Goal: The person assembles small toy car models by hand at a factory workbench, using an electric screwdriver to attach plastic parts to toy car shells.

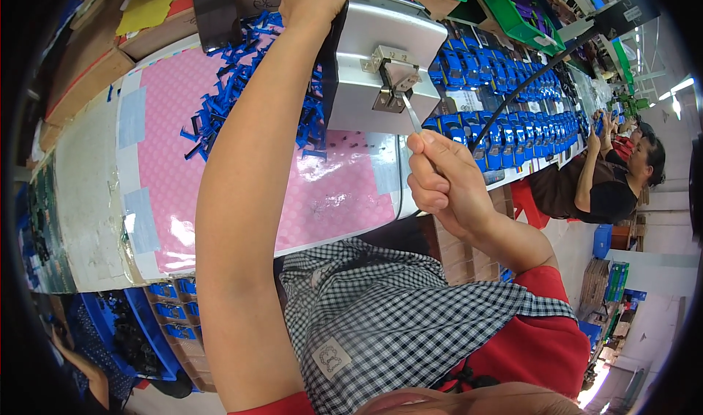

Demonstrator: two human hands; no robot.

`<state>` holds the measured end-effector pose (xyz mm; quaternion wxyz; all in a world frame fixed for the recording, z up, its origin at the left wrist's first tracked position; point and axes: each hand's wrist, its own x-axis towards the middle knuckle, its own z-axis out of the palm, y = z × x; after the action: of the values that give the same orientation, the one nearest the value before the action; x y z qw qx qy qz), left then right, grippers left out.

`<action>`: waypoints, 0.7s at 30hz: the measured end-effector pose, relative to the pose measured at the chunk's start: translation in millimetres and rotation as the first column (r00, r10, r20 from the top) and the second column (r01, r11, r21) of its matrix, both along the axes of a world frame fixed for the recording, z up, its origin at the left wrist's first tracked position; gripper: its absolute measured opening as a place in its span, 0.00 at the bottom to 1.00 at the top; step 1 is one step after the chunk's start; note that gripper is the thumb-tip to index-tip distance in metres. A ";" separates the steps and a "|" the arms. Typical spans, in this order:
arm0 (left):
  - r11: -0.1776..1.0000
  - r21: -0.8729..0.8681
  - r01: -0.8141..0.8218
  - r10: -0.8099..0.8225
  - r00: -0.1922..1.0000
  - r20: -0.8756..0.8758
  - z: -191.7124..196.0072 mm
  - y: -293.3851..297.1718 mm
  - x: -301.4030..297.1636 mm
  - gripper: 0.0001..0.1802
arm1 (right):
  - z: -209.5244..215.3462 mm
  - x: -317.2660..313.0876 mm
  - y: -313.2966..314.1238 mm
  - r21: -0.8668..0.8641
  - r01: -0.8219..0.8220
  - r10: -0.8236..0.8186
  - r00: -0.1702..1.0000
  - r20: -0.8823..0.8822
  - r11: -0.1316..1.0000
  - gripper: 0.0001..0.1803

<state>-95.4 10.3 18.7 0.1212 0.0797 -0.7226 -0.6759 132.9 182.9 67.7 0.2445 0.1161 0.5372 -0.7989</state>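
Observation:
A silver metal machine (381,56) with dark sides stands tilted on the bench, a small metal latch-like fixture (398,78) on its face. My left hand (311,5) grips its far upper edge; the fingertips are partly hidden. Closed around a slim, tapering metal tool (412,113), my right hand (447,173) holds the tip at the fixture's lower part. Whether the tip touches it I cannot tell. Beside the machine, and partly behind my left forearm, lies a heap of small blue plastic parts (227,93).
Pink sheeting (322,195) covers the bench. Rows of blue toy car bodies (512,133) stand to the right, crossed by a black cable (523,85). Green bins (512,12) are at the back. A co-worker (615,173) sits farther right; blue crates (132,327) stand lower left.

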 end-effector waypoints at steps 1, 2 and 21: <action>1.000 -0.023 -0.010 0.011 1.000 0.028 0.6 2.0 -0.4 0.19 | 2.6 0.8 -1.8 -0.009 0.017 -0.017 1.000 0.011 1.000 0.12; 1.000 -0.022 -0.005 0.006 0.999 0.033 0.2 3.1 0.3 0.19 | 5.7 5.9 -4.9 -0.008 0.023 -0.023 1.000 0.016 1.000 0.12; 0.987 -0.126 -0.096 0.112 0.986 0.126 33.9 1.1 27.8 0.26 | -48.6 17.6 -28.5 -0.605 0.200 -0.103 0.976 0.192 0.771 0.12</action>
<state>-67.6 11.4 52.6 0.1124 0.1548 -0.7630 -0.6174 150.6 154.4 19.2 0.2428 0.1311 0.2139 -0.9371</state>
